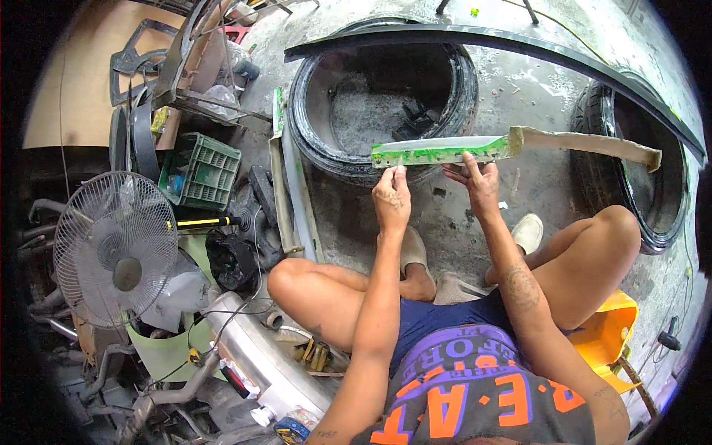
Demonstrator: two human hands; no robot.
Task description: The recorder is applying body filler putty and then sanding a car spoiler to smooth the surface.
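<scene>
A long, narrow moulded strip (445, 153) is held up in front of me, roughly level. Its left half is bright green and whitish along the face; its right half is a bare tan arm (586, 143) reaching toward the right-hand tyre. My left hand (392, 196) pinches the lower edge near the left end, thumb and fingers together. Farther right, my right hand (480, 185) grips the same green part, one digit on its face and the other fingers partly under it. Behind the strip lies a large tyre (311, 141), partly covered by it.
A long black strip (445, 35) bridges the first tyre and a second tyre (593, 170) at right. To my left are similar strips (297, 193), a green crate (208, 169), a fan (122, 252), and a metal cylinder (259, 363). A yellow-orange container (612, 326) sits by my right thigh.
</scene>
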